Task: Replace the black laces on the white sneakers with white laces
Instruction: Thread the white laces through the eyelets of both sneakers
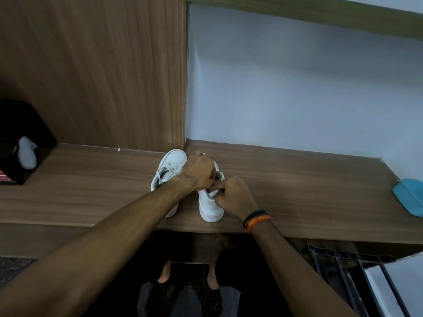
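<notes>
Standing on the wooden shelf (297,179), near its front edge, are two white sneakers side by side, heels toward the camera. The left sneaker (168,175) carries light-coloured lacing across its tongue. The right sneaker (209,207) is largely covered by both hands. The left hand (199,171) lies over the shoe's upper, fingers curled down into the lacing area. The right hand (234,197), fingers curled tight, pinches at the shoe's collar, where a short dark strand, apparently the black lace (216,179), shows between the hands; what each hand grips cannot be told exactly. An orange and black wristband (256,219) sits on the right wrist. A black box (20,138) stands at the shelf's left end, a blue object (409,195) at its right.
</notes>
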